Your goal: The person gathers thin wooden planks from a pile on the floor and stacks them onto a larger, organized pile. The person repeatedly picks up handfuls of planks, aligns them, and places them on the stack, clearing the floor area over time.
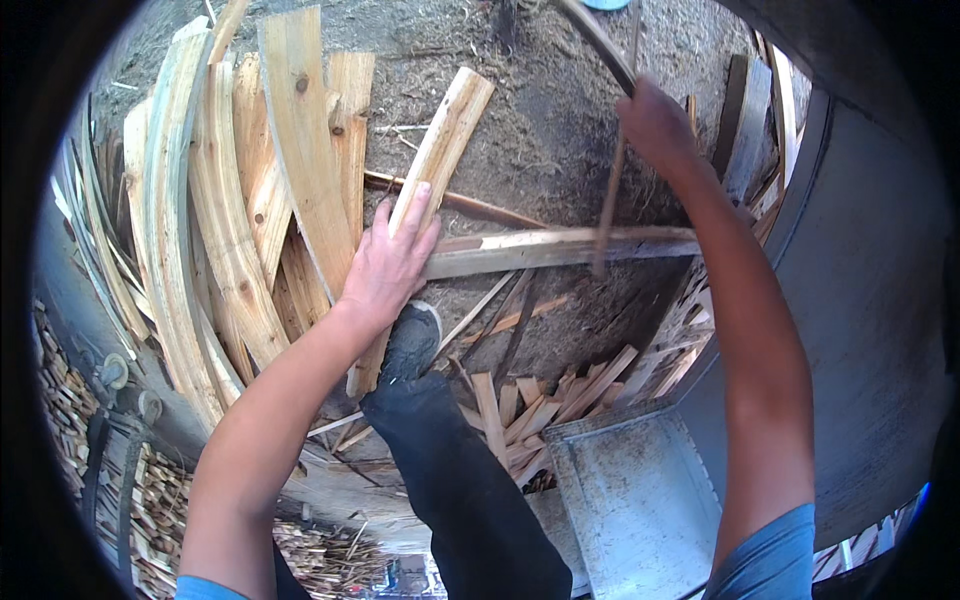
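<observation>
My left hand (390, 255) is closed around a narrow wooden plank (447, 140) with its far end raised and slanting right. The lower end of the plank comes down beside my shoe (412, 345). At the upper right, my right hand (655, 125) grips the dark handle of a tool (602, 42), which runs up and left. The tool's head cannot be made out near the top edge. Just beyond my left hand, a squared timber (560, 250) lies crosswise on the ground. A thin stick (610, 200), blurred, hangs below my right hand.
Several long boards (300, 120) lean at the left. Split wood pieces (540, 410) are heaped beside a grey metal tray (640, 500) near my leg. A curved metal wall (860, 250) rises at the right. More cut wood (160, 500) is piled at the lower left.
</observation>
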Motion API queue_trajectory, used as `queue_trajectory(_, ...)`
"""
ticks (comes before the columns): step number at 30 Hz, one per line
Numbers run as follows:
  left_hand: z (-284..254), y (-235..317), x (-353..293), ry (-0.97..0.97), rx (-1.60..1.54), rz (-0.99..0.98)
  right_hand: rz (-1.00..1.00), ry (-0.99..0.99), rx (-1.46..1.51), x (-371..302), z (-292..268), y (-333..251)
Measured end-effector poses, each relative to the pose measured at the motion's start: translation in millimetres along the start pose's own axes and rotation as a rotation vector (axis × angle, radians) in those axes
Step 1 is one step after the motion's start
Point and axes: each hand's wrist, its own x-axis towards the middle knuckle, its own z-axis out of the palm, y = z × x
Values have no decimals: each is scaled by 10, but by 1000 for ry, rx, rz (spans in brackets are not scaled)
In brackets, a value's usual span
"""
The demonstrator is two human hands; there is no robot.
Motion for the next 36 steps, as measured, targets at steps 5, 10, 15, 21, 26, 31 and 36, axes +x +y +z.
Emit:
queue_trajectory(5, -16, -9, -70, 11, -26, 20, 239, -25, 433, -633, -144, -921)
queue_trajectory(10, -36, -21, -80, 2, 12, 35, 591, 236, 678, -2352, 453, -1066)
queue_trajectory(15, -251, 93, -126, 29, 176, 42, 802, 99, 806, -3721, 1665, -982)
queue_trajectory(21, -761, -60, -345, -36, 587, 7, 1012, 150, 534, -3372, 2148, -1601)
queue_trajectory(26, -1404, -81, -1139, 73, 50, 129, 1133, 177, 274, -3291, 2186, -1673)
queue_trajectory(31, -1700, -67, -2402, -49, -219, 170, 1169, 71, 347, -3284, 2197, -1628)
queue_trajectory(36, -1717, -274, -3043, -100, -328, -32, 1126, 69, 283, -3330, 2124, -1680)
